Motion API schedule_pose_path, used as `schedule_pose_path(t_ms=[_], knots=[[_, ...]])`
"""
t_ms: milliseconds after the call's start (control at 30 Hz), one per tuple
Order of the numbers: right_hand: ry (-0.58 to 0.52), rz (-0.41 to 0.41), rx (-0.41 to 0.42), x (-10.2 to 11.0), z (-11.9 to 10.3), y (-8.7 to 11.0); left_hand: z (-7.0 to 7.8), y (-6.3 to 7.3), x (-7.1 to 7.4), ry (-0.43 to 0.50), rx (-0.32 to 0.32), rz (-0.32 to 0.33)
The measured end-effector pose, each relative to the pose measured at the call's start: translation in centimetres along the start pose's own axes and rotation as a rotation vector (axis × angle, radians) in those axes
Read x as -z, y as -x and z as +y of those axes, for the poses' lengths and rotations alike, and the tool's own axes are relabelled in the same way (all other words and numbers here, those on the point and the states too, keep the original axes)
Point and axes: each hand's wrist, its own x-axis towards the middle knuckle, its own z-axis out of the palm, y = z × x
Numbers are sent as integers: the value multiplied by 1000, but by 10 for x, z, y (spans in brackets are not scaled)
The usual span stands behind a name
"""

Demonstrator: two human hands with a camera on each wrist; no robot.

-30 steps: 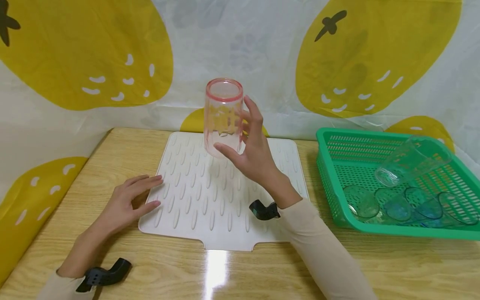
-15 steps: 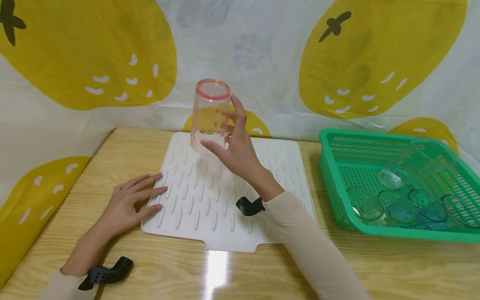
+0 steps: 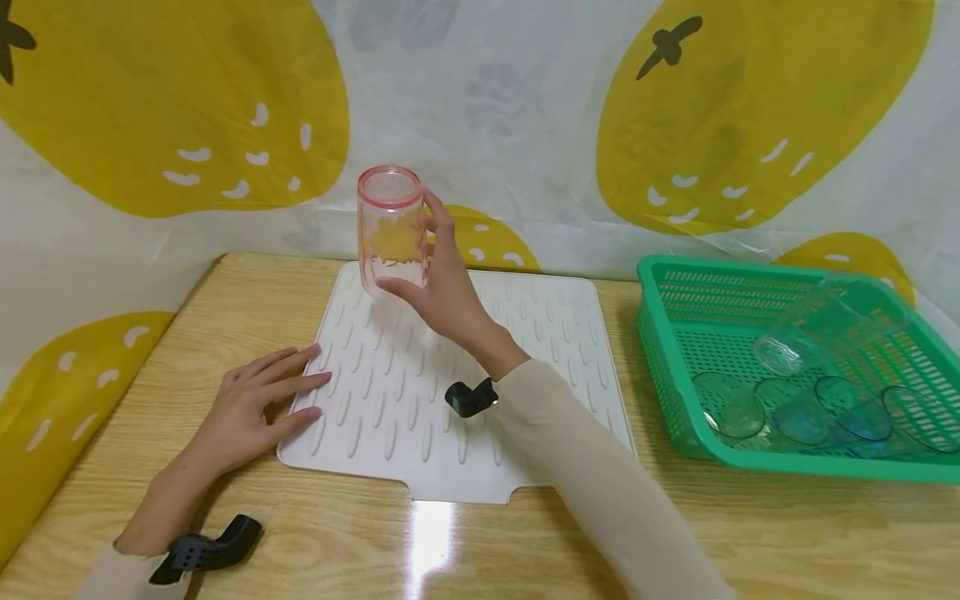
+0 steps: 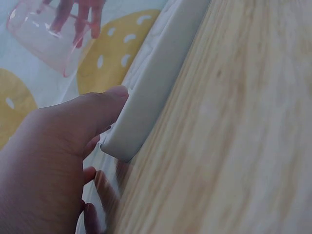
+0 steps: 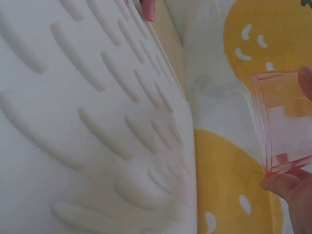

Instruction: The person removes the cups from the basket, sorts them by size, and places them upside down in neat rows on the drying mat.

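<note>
Over the far left part of the white ridged mat [image 3: 442, 467], my right hand [image 3: 453, 292] grips a clear pink drinking glass [image 3: 390, 233] by its side. A red-pink ring marks the glass's top end, and it stands nearly vertical in the air. In the right wrist view, the thumb and fingers show at the right edge, around the pink glass [image 5: 285, 131]. My left hand [image 3: 247, 408] rests at the mat's left edge, fingers spread and nearly straight. From the left wrist view, the left thumb [image 4: 100, 112] touches the side of the mat [image 4: 151, 87].
A green plastic basket [image 3: 750, 458] stands on the wooden table [image 3: 360, 542], right of the mat. Inside, a clear glass [image 3: 787, 350] leans on its side behind several other clear and bluish glasses [image 3: 855, 417]. A lemon-print cloth [image 3: 517, 108] hangs close behind the mat.
My right hand has carried the pink glass leftward over the mat, keeping it upright and raised. The left hand has settled slightly, its fingers lower at the mat's edge.
</note>
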Motion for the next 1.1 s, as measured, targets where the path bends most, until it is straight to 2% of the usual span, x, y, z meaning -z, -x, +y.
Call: schedule_pose_path(t_ms=[100,300,400,733,867,1100], knots=[[-36,1,-17,-8,4,-3,0,0,1,2,-1,-5],[-98,-14,-153,-24,10,-3,3,2,3,8,-4,-5],[-118,-22,-184,-30,14,-2,4,2,3,10,-8,-2],[-172,-27,-222,-44,24,-4,5,4,5,-6,2,-4],[-155,-32,-217,-50,28,-5,6,4,6,-3,-8,3],[-150,-45,-257,-56,33,-1,6,3,4,-12,-2,-5]])
